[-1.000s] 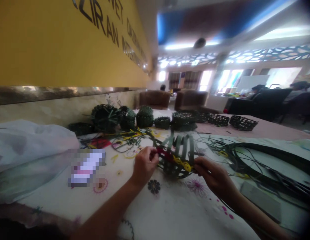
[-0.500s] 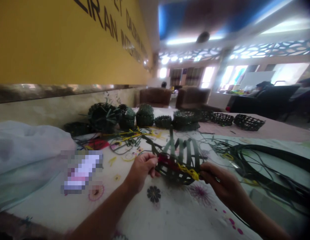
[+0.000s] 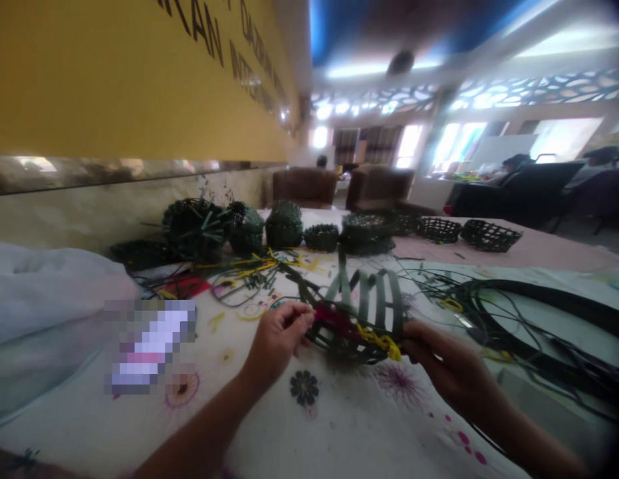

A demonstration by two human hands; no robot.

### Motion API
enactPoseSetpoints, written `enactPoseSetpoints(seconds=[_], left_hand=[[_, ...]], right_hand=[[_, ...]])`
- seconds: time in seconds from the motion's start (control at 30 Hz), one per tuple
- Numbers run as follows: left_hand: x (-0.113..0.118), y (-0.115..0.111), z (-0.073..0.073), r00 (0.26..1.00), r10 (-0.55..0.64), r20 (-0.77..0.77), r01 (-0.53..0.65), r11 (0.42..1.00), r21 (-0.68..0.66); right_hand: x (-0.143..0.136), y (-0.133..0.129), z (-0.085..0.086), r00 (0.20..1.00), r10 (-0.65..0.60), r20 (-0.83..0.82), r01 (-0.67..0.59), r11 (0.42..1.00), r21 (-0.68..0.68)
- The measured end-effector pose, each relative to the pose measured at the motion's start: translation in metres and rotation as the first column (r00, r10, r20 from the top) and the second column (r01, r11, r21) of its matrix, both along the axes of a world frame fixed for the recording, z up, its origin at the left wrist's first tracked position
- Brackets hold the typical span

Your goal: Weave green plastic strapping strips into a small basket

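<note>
A partly woven basket (image 3: 356, 332) of dark green strips hangs between my two hands, just above the flowered tablecloth. Loose strips stand up from its far side in loops, and a red band and a twisted yellow strand (image 3: 381, 340) run along its rim. My left hand (image 3: 284, 332) is closed, thumb and forefinger pinching the left end by the red band. At the right end, by the yellow strand, my right hand (image 3: 431, 349) grips the basket; its fingertips are partly hidden.
A coil of dark strip (image 3: 518, 289) and thin loose strands lie at right. Several finished-looking woven baskets (image 3: 284, 226) line the table's back. Yellow and green scraps (image 3: 262, 266) lie before them. At left are a white plastic bag (image 3: 54, 286) and a blurred-out flat object (image 3: 152, 346).
The camera view has shifted slightly, so the surroundings sit a little further left and higher. The basket tilts a little differently; both hands keep their hold.
</note>
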State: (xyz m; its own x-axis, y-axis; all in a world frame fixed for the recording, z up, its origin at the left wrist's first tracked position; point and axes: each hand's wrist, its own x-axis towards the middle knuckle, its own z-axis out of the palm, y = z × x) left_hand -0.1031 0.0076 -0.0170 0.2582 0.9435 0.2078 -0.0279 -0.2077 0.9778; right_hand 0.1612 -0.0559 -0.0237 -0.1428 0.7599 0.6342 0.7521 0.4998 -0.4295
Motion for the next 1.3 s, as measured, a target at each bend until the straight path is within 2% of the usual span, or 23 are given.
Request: enactPoseSetpoints(seconds=[0.1,0.2,0.27,0.33,0.4,0.6,0.8,1.0,1.1,1.3], left_hand=[[-0.003,0.001,-0.002,0.990,0.056,-0.127,-0.019,0.962,0.273],[-0.005,0.003,-0.002,0.951,0.188,-0.246,-0.013,0.817,0.577],[-0.005,0.004,-0.001,0.919,0.289,-0.269,-0.011,0.700,0.714],[-0.005,0.004,0.000,0.897,0.365,-0.251,-0.019,0.596,0.802],[-0.005,0.004,-0.001,0.880,0.416,-0.230,-0.022,0.520,0.854],[-0.009,0.006,-0.007,0.790,0.558,-0.256,0.044,0.364,0.930],[-0.010,0.007,-0.010,0.716,0.648,-0.259,0.058,0.315,0.947],[-0.009,0.005,-0.010,0.700,0.686,-0.199,0.044,0.237,0.970],[-0.008,0.004,-0.009,0.670,0.721,-0.181,0.040,0.208,0.977],[-0.005,0.002,-0.011,0.618,0.763,-0.189,0.017,0.228,0.974]], right_hand=[[-0.002,-0.001,0.002,1.000,0.008,-0.013,-0.008,1.000,-0.010],[0.000,0.001,0.001,0.999,0.033,-0.010,-0.033,0.999,-0.029],[0.002,0.002,0.000,0.999,0.053,0.006,-0.053,0.998,-0.036],[0.003,0.003,0.000,0.998,0.064,0.025,-0.063,0.997,-0.040],[0.002,0.002,0.000,0.998,0.062,0.032,-0.061,0.998,-0.025],[0.000,0.001,0.000,0.997,0.069,0.022,-0.069,0.998,0.001],[-0.001,-0.001,0.002,0.995,0.090,0.032,-0.089,0.996,-0.025],[-0.002,-0.001,0.002,0.995,0.089,0.038,-0.089,0.996,0.004],[-0.003,-0.002,0.003,0.995,0.090,0.038,-0.090,0.996,-0.013],[-0.008,-0.004,0.004,0.995,0.099,0.023,-0.099,0.995,0.013]])
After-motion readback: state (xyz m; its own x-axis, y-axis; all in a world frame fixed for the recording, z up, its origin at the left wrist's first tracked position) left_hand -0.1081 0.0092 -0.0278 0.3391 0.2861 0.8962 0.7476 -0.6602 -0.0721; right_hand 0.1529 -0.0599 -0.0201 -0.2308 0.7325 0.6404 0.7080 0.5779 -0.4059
